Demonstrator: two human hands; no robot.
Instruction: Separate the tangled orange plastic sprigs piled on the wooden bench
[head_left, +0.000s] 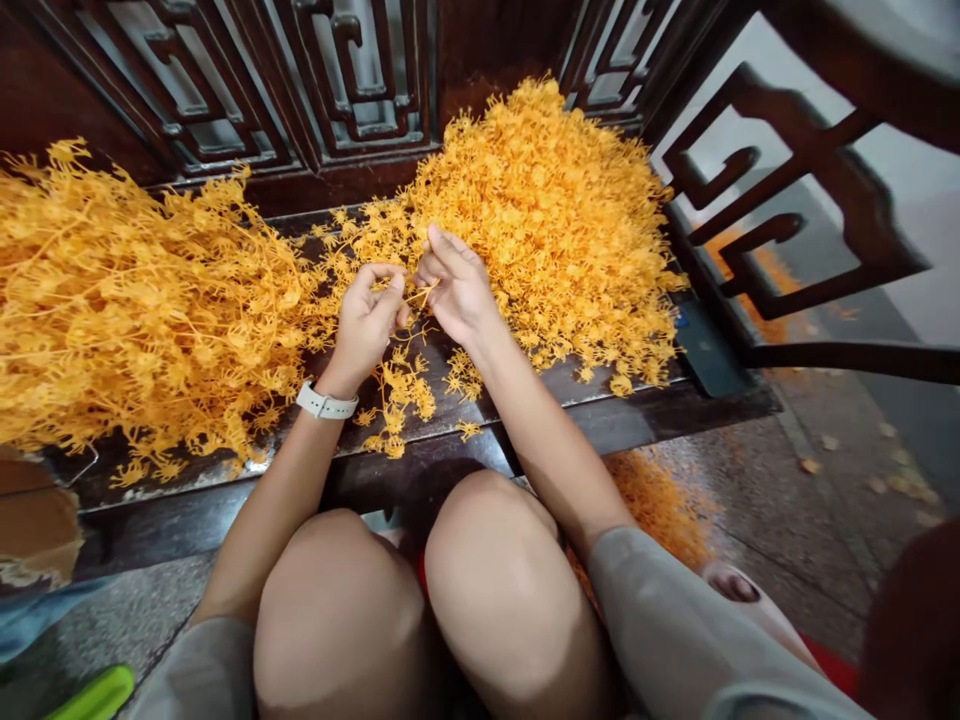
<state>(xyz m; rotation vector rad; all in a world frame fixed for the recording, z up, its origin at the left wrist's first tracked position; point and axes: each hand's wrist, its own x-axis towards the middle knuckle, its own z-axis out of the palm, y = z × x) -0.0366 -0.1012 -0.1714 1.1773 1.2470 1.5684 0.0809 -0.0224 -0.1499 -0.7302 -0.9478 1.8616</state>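
My left hand [370, 318], a pale watch strap [327, 402] on its wrist, is closed in a pinch over the dark wooden bench [281, 440]. Close beside it, my right hand [459, 290] has its fingers curled together. A thin orange stem [422, 292] stretches between the fingertips of both hands. Just below lies an orange artificial-looking flower sprig [405, 390]; whether it joins the held stem I cannot tell. Long sprigs form a loose heap [150, 310] on the left. Behind my right hand rises a dense pile of orange flower heads [555, 220].
A carved lattice backrest [367, 75] and armrest [814, 175] enclose the bench. A dark phone-like slab [709, 350] lies at its right end. Orange bits [664, 505] are scattered on the floor. Torn cardboard [37, 520] stands at the left, and my knees are against the front.
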